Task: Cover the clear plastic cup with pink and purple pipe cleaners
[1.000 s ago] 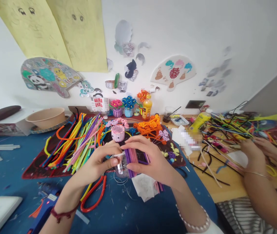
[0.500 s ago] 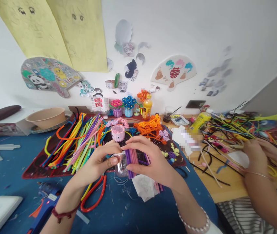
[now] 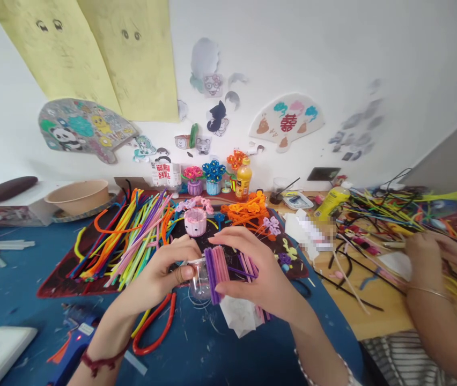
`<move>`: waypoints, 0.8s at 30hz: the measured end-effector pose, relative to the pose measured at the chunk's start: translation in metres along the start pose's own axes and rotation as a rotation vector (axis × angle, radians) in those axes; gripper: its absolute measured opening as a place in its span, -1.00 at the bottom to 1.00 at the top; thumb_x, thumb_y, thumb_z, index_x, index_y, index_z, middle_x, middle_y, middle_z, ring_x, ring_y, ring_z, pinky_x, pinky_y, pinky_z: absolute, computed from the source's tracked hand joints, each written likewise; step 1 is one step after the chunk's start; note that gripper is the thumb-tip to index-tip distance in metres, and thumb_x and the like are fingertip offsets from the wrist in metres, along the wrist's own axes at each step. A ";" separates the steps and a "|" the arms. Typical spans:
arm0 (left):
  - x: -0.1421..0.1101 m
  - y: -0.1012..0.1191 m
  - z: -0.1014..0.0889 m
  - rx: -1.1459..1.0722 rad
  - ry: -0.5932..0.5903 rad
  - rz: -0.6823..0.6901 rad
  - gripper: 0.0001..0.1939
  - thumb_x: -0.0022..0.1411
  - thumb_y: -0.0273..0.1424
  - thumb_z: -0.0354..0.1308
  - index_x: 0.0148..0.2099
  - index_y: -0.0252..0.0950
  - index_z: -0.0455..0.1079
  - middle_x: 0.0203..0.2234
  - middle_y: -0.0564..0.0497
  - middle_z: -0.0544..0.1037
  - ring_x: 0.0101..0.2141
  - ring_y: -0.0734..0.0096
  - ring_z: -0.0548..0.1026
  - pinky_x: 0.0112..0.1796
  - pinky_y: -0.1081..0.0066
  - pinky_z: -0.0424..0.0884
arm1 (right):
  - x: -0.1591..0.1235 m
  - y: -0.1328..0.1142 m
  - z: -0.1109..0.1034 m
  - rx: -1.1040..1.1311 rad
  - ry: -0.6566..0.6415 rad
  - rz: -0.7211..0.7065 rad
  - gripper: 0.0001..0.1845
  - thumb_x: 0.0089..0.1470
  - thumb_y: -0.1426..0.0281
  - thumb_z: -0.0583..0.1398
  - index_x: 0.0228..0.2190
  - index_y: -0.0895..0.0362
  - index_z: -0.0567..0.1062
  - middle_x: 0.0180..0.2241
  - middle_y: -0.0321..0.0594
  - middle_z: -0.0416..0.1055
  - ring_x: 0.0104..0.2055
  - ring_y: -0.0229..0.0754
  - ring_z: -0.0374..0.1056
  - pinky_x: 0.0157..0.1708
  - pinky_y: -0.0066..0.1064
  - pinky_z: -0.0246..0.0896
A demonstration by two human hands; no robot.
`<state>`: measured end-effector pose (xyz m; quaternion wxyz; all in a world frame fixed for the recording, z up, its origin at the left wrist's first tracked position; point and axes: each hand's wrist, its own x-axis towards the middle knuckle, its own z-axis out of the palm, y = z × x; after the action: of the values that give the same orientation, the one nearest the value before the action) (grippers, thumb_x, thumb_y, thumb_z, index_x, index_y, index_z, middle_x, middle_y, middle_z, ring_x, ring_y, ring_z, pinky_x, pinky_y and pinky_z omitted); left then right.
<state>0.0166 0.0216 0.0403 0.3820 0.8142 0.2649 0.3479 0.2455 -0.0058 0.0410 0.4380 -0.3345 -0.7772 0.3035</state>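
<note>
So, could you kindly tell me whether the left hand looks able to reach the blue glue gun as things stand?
Probably not without letting go first: the left hand is holding the clear plastic container, though the blue glue gun lies nearby with nothing seen on top.

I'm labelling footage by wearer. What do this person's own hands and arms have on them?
Both hands are ungloved and the forearms uncovered. On the left hand's side, the wrist wears a dark red cord bracelet with small dangling ends. On the right hand's side is a string of whitish beads, partly cut off.
</note>
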 end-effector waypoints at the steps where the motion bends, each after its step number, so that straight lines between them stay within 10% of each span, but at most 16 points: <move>1: 0.000 0.000 0.000 0.001 -0.007 -0.006 -0.50 0.35 0.00 0.01 -0.42 -0.29 0.39 -0.43 0.01 0.45 -0.34 0.33 0.34 -0.26 0.34 0.24 | -0.001 -0.001 0.001 -0.016 -0.009 -0.001 -0.43 0.06 0.21 0.39 0.09 -0.11 0.43 0.12 -0.19 0.33 0.21 0.00 0.25 0.23 -0.09 0.16; 24: -0.001 -0.001 0.001 -0.020 0.001 0.018 -0.56 0.37 -0.07 0.03 -0.42 -0.29 0.35 -0.44 0.06 0.41 -0.33 0.37 0.32 -0.26 0.38 0.18 | 0.000 -0.001 0.003 -0.056 -0.011 -0.016 -0.53 0.08 0.25 0.38 0.03 -0.05 0.47 0.11 -0.19 0.33 0.20 -0.05 0.26 0.22 -0.19 0.15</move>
<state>0.0168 0.0206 0.0386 0.3868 0.8125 0.2543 0.3543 0.2422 -0.0068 0.0407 0.4267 -0.3389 -0.7903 0.2800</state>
